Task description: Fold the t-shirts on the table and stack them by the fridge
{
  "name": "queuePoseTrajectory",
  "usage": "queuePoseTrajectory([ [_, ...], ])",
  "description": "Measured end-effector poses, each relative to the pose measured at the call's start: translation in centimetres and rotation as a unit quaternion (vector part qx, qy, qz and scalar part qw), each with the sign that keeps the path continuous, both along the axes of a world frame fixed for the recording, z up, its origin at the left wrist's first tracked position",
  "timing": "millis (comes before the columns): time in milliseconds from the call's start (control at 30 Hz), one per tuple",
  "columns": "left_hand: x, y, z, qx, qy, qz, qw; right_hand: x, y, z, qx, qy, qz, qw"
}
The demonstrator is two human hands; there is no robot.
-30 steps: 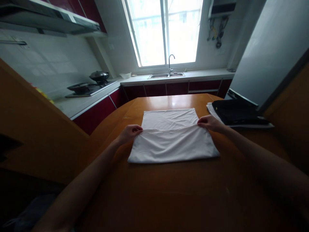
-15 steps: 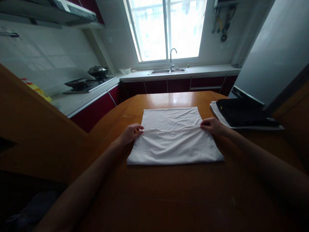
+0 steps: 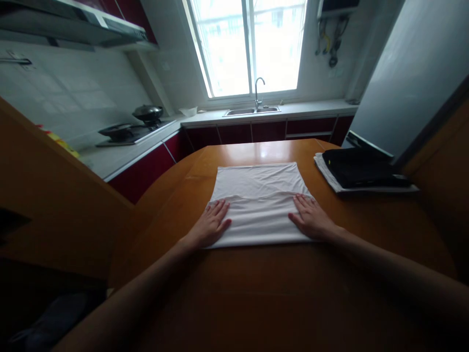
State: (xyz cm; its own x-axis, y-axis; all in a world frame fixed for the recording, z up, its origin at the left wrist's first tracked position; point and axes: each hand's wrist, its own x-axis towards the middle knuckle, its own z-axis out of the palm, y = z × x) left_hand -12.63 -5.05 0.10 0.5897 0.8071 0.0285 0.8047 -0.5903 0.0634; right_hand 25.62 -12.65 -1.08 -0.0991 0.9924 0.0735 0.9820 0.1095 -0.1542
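Observation:
A white piece of clothing (image 3: 260, 215), perhaps a shirt, lies on the wooden table (image 3: 249, 278) with its near part folded over toward the far side. The edge of the folded layer runs across its middle. My left hand (image 3: 211, 222) rests flat on the left side of the folded layer, fingers spread. On the right side, my right hand (image 3: 309, 215) presses flat with its fingers stretched out. Neither hand grips the cloth. Both palms cover the near corners in part.
To the right on the table, folded black clothing (image 3: 361, 166) lies on top of something white. Beyond the table are a counter with a sink (image 3: 252, 111), a faucet (image 3: 258, 93) and a stove with a lidded pan (image 3: 147, 113). A tall pale panel (image 3: 399, 78) stands at the right.
Both hands have let go of the folded layer's edge and come nearer, now lying flat on the cloth. The folded part looks smoother. The view has shifted slightly.

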Motion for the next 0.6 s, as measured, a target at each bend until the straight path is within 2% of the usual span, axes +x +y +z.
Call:
queuePoseTrajectory([
  [100, 0.4, 0.3, 1.0, -0.008, 0.002, -0.005, 1.000, -0.2, 0.4, 1.3, 0.002, 0.001, -0.002, 1.000],
  [233, 2.7, 0.8, 1.9, 0.018, -0.017, 0.002, 1.000, -2.1, 1.9, 2.8, 0.047, 0.015, 0.014, 0.999],
  [333, 3.9, 1.2, 1.2, 0.000, -0.006, 0.019, 1.000, -2.9, 2.9, 2.0, 0.022, 0.018, 0.006, 1.000],
  [433, 4.1, 1.5, 0.4, -0.016, -0.010, 0.021, 1.000, -2.8, 3.2, 0.7, -0.011, 0.033, -0.008, 0.999],
  [600, 3.6, 1.7, 0.1, 0.001, -0.051, 0.001, 0.999, -2.4, 2.8, 0.1, 0.060, 0.044, -0.009, 0.997],
])
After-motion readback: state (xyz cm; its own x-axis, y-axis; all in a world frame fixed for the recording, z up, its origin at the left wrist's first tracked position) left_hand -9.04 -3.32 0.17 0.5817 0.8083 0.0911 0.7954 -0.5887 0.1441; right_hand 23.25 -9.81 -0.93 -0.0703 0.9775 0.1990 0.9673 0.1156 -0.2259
